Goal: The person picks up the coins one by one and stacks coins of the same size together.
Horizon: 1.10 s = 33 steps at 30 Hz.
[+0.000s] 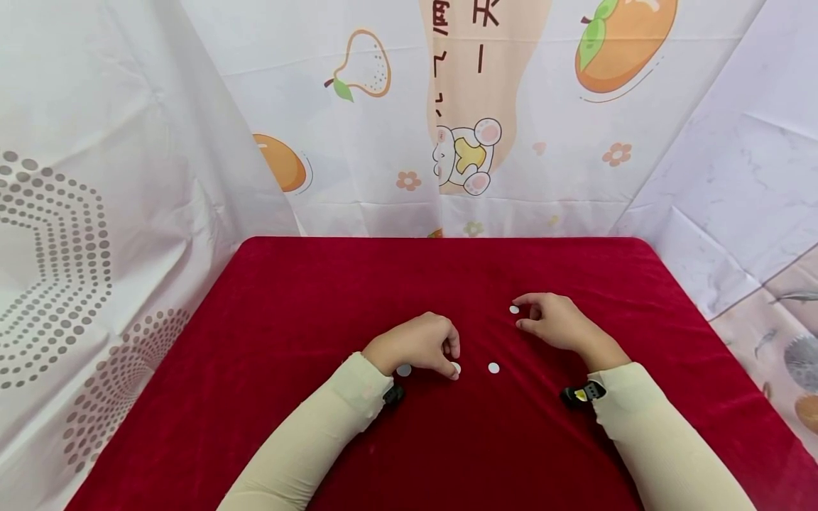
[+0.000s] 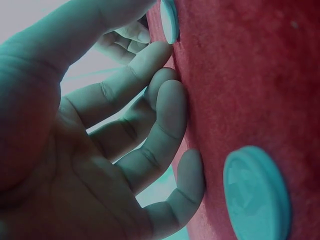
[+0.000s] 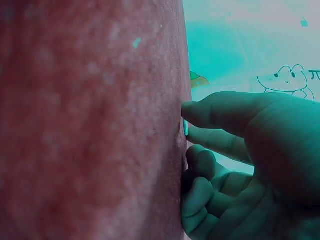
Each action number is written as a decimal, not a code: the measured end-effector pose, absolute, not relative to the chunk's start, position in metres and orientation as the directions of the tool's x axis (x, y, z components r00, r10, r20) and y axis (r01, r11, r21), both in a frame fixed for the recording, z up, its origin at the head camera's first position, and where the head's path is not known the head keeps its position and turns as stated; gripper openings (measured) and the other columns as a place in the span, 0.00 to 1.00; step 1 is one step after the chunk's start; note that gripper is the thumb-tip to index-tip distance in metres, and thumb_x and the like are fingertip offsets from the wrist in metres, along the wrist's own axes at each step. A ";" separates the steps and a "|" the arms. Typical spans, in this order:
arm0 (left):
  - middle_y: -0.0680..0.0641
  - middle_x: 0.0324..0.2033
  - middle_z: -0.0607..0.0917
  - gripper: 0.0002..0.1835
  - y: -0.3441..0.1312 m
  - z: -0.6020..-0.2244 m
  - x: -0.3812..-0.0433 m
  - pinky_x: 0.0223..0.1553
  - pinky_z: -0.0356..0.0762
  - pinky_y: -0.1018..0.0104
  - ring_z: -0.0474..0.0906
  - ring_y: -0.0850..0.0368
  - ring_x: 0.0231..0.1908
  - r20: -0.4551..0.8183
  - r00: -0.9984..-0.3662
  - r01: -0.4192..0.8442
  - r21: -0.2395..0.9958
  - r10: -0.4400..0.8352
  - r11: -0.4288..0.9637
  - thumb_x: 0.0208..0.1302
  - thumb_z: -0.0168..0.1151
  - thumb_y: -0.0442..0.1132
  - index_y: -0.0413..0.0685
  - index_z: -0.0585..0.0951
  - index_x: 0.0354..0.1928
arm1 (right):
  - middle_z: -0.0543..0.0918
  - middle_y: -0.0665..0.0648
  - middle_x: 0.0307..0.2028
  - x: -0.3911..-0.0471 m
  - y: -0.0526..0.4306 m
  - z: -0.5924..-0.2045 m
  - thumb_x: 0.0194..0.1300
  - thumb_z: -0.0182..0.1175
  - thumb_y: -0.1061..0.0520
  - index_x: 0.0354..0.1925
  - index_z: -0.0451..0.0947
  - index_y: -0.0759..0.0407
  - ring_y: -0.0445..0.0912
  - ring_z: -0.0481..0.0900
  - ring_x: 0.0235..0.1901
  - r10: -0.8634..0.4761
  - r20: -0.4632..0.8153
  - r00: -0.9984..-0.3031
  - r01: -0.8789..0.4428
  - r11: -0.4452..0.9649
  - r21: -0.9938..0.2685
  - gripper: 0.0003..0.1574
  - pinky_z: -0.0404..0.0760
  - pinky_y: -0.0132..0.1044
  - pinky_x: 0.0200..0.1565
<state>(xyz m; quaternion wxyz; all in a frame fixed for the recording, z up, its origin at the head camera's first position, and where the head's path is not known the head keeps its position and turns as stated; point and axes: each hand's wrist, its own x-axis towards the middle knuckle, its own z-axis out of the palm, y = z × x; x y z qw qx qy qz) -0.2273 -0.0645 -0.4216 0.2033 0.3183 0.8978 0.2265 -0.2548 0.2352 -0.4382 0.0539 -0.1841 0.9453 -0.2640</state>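
My left hand (image 1: 423, 344) reaches low over the red cloth, thumb and index finger at opposite edges of a small white disc (image 1: 456, 367). In the left wrist view the index fingertip meets the rim of that disc (image 2: 170, 21), while the other fingers are loosely bent. Another white disc (image 1: 404, 370) lies beside the left wrist. My right hand (image 1: 554, 321) is farther out, its index fingertip at the edge of a white disc (image 1: 514, 309) and its thumb apart from it. Its remaining fingers are curled under. Between the hands lies one more white disc (image 1: 493, 368).
Red velvety cloth (image 1: 307, 298) covers the table, with slight creases on the right. Printed curtains (image 1: 383, 149) hang behind the far edge and along both sides. Each wrist carries a dark strap-on device (image 1: 581, 392).
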 end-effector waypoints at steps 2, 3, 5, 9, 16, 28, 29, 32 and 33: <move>0.59 0.31 0.83 0.11 -0.064 -0.422 -0.227 0.33 0.78 0.71 0.77 0.63 0.32 -0.220 -0.717 0.478 0.535 0.662 0.696 0.53 0.82 0.47 0.60 0.84 0.28 | 0.79 0.49 0.24 -0.255 0.235 -0.438 0.66 0.69 0.57 0.61 0.81 0.61 0.43 0.73 0.24 -0.374 -0.007 -0.927 -0.316 0.793 -0.521 0.26 0.73 0.38 0.31; 0.59 0.31 0.83 0.11 -0.064 -0.422 -0.227 0.34 0.78 0.71 0.77 0.63 0.32 -0.219 -0.718 0.478 0.535 0.661 0.697 0.53 0.82 0.47 0.60 0.84 0.28 | 0.79 0.50 0.24 -0.255 0.235 -0.438 0.66 0.69 0.57 0.61 0.80 0.61 0.43 0.73 0.24 -0.373 -0.009 -0.928 -0.314 0.794 -0.521 0.27 0.73 0.38 0.32; 0.59 0.32 0.84 0.11 -0.064 -0.422 -0.227 0.34 0.78 0.71 0.77 0.64 0.33 -0.218 -0.719 0.478 0.536 0.660 0.696 0.53 0.82 0.47 0.60 0.84 0.29 | 0.79 0.50 0.25 -0.256 0.235 -0.439 0.66 0.69 0.57 0.63 0.79 0.60 0.43 0.73 0.24 -0.371 -0.016 -0.929 -0.309 0.796 -0.521 0.28 0.73 0.38 0.32; 0.59 0.32 0.84 0.10 -0.065 -0.421 -0.228 0.35 0.79 0.71 0.78 0.63 0.33 -0.204 -0.727 0.472 0.544 0.655 0.694 0.56 0.80 0.48 0.59 0.85 0.30 | 0.79 0.50 0.26 -0.257 0.235 -0.440 0.66 0.69 0.56 0.65 0.77 0.60 0.44 0.73 0.24 -0.365 -0.026 -0.931 -0.300 0.803 -0.515 0.31 0.73 0.39 0.32; 0.58 0.27 0.84 0.08 -0.067 -0.421 -0.230 0.31 0.77 0.71 0.77 0.62 0.27 -0.179 -0.754 0.450 0.561 0.632 0.695 0.63 0.74 0.47 0.59 0.85 0.29 | 0.78 0.50 0.25 -0.254 0.234 -0.437 0.65 0.70 0.56 0.59 0.81 0.58 0.43 0.73 0.24 -0.374 -0.018 -0.927 -0.311 0.796 -0.519 0.24 0.73 0.38 0.33; 0.57 0.25 0.85 0.09 -0.070 -0.422 -0.233 0.30 0.78 0.70 0.78 0.61 0.25 -0.187 -0.773 0.428 0.552 0.607 0.715 0.66 0.72 0.47 0.60 0.85 0.27 | 0.78 0.48 0.24 -0.240 0.215 -0.429 0.55 0.80 0.55 0.40 0.90 0.43 0.39 0.73 0.24 -0.711 -0.116 -0.694 -0.452 0.555 -0.699 0.13 0.76 0.30 0.29; 0.57 0.25 0.85 0.09 -0.071 -0.423 -0.233 0.30 0.78 0.69 0.78 0.61 0.25 -0.189 -0.775 0.424 0.551 0.603 0.718 0.66 0.72 0.47 0.60 0.85 0.27 | 0.78 0.48 0.24 -0.238 0.213 -0.429 0.55 0.80 0.54 0.40 0.90 0.42 0.39 0.73 0.24 -0.718 -0.119 -0.686 -0.454 0.550 -0.701 0.13 0.75 0.30 0.29; 0.57 0.24 0.85 0.10 -0.072 -0.424 -0.234 0.30 0.78 0.69 0.77 0.61 0.24 -0.193 -0.780 0.419 0.547 0.596 0.725 0.66 0.72 0.47 0.60 0.85 0.26 | 0.78 0.47 0.24 -0.236 0.209 -0.430 0.54 0.81 0.55 0.38 0.89 0.41 0.38 0.73 0.24 -0.726 -0.127 -0.676 -0.463 0.552 -0.693 0.13 0.76 0.30 0.28; 0.57 0.24 0.85 0.10 -0.072 -0.424 -0.234 0.29 0.78 0.69 0.77 0.61 0.24 -0.192 -0.781 0.419 0.546 0.595 0.726 0.66 0.72 0.47 0.60 0.85 0.26 | 0.78 0.47 0.24 -0.235 0.209 -0.431 0.54 0.81 0.55 0.37 0.89 0.40 0.38 0.73 0.24 -0.726 -0.132 -0.675 -0.464 0.557 -0.689 0.13 0.76 0.30 0.28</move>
